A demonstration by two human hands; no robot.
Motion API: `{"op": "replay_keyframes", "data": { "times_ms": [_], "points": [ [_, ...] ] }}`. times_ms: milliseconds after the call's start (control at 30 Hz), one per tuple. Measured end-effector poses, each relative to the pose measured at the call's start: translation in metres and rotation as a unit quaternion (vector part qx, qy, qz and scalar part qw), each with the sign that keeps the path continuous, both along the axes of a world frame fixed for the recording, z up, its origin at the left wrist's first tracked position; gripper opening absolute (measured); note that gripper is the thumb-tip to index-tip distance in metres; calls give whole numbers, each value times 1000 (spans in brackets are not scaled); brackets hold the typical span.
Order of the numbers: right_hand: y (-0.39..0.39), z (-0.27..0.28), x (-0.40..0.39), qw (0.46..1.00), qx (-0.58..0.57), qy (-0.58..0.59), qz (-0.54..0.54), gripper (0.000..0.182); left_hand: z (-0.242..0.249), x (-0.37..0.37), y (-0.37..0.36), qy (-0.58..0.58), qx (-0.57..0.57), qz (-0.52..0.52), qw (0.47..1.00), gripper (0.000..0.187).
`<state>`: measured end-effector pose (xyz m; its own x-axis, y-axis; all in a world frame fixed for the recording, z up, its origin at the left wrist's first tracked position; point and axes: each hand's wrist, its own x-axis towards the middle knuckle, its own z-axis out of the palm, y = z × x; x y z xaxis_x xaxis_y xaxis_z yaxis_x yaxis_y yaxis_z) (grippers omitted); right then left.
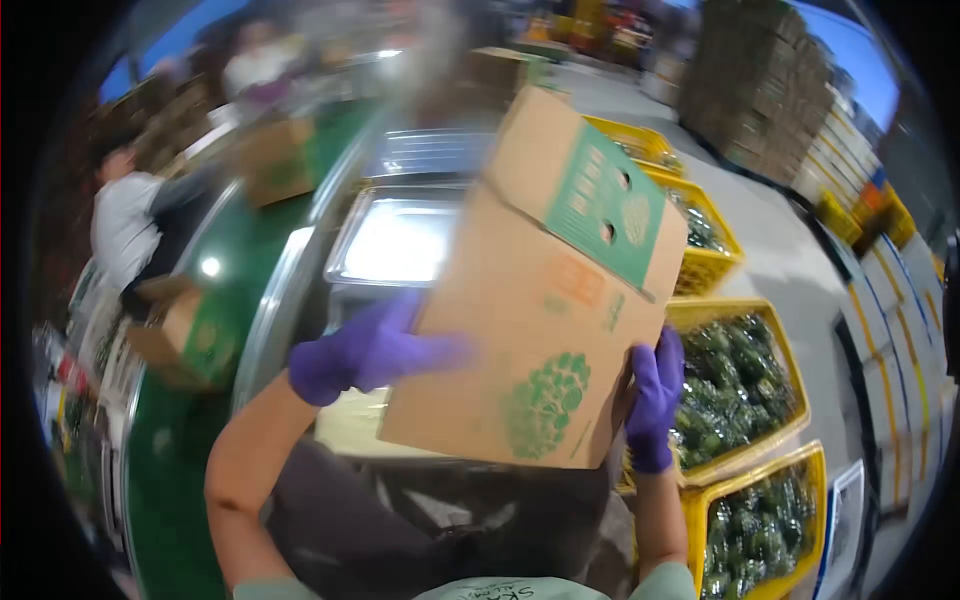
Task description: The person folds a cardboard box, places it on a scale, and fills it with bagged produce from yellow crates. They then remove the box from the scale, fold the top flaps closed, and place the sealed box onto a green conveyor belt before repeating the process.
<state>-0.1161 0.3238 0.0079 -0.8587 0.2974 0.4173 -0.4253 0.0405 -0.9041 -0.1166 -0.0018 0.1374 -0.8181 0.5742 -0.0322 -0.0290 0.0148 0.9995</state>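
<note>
A brown cardboard box point(500, 330) with green broccoli-like print and a green printed flap is held up in front of me, tilted. My left hand point(365, 350), in a purple glove, grips its left edge, with a digit across the front face; the fingers are slightly blurred. In a matching glove, my right hand point(655, 400) is closed on the box's lower right edge. Behind the box lies a shiny metal tray point(395, 240), partly covered by it. The inside of the box is hidden from me.
To the right stand yellow crates point(740, 385) of green, plastic-wrapped produce. On the left runs a green conveyor point(265, 235) with metal rails, carrying another open box point(185, 335). A person point(130, 215) is beyond it. Stacked cartons point(760, 85) rise at the back right.
</note>
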Motion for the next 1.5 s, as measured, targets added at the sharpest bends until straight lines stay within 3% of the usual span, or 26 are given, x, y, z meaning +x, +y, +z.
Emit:
{"op": "replay_keyframes", "data": {
  "times_ms": [33, 67, 100, 133, 233, 267, 333, 400, 467, 500, 533, 567, 600, 633, 733, 800, 867, 933, 1000, 1067, 1133, 1200, 1300, 1367, 1400, 1500],
  "points": [
    [-11, -8, -8, 979, 185, 61, -54, 56, 16, 18, -6, 25, -119, 16, 992, 41],
    [-29, 9, -5, 998, 51, 34, -31, 50, 31, 35, -13, 36, -240, 41, 969, 30],
    [-18, 5, -10, 975, 195, 98, -47, 54, 42, 47, -20, 80, -375, 4, 924, 27],
    [-40, 23, -6, 996, 40, 72, -19, 59, 22, 57, -22, 184, -325, -3, 927, 33],
    [-64, 40, 7, 994, -26, 46, 99, 69, -2, 89, 9, 284, -415, -25, 864, 29],
    [-74, 37, 1, 994, -50, 14, 95, 69, -11, 97, 13, 429, -432, -56, 792, 25],
    [-73, 27, -19, 995, -19, -27, 97, 70, -17, 96, 31, 359, -414, -58, 834, 32],
    [-16, -16, -56, 931, 324, 164, 33, 67, -18, 85, 28, 300, -401, -80, 862, 41],
    [12, -21, -62, 908, 392, 141, 37, 65, -20, 80, 23, 240, -378, -128, 885, 52],
    [14, -11, -55, 886, 450, 109, 39, 64, -18, 81, 14, 118, -306, -120, 937, 65],
    [14, -8, -47, 885, 453, 105, 29, 64, -19, 79, 7, -10, -229, -114, 967, 79],
    [-13, 17, -23, 969, 218, 5, 116, 66, -25, 70, 4, -23, -248, -138, 959, 90],
    [-30, 34, -6, 978, -38, -88, 187, 72, -30, 70, -2, 8, -235, -105, 966, 89],
    [-28, 41, 3, 965, 9, -18, 263, 79, -17, 75, -10, 38, -259, -97, 960, 92],
    [-30, 86, 38, 938, 74, -111, 320, 91, -4, 79, -27, 77, -273, -69, 956, 80],
    [-29, 102, 67, 960, 125, -105, 227, 89, 27, 93, -36, 120, -364, -21, 923, 68],
    [-19, 126, 79, 934, 173, -172, 262, 69, 26, 105, -49, 156, -316, 73, 933, 64],
    [-17, 143, 82, 897, 284, -214, 263, 56, 33, 106, -52, 127, -338, 52, 931, 66],
    [-23, 158, 74, 800, 531, -135, 246, 42, 4, 114, -51, 285, -382, 135, 869, 69],
    [-50, 168, 68, 725, 624, -127, 263, 38, 4, 103, -34, 292, -365, 170, 867, 73],
    [-77, 156, 57, 700, 644, -46, 305, 33, 3, 95, -13, 563, -475, 266, 622, 75],
    [-103, 100, 34, 579, 699, 59, 415, 30, -23, 84, 17, 597, -476, 240, 600, 74],
    [-113, 100, 17, 606, 675, 157, 389, 36, -66, 61, 28, 613, -592, 210, 479, 74],
    [-105, 125, 18, 597, 666, 70, 441, 34, -57, 65, 20, 625, -540, 210, 523, 75],
    [-97, 138, 29, 610, 664, 50, 429, 34, -62, 60, 17, 665, -516, 224, 491, 78],
    [-68, 141, 74, 734, 552, 87, 387, 39, -63, 67, 22, 639, -546, 216, 496, 72]
  ]
}}
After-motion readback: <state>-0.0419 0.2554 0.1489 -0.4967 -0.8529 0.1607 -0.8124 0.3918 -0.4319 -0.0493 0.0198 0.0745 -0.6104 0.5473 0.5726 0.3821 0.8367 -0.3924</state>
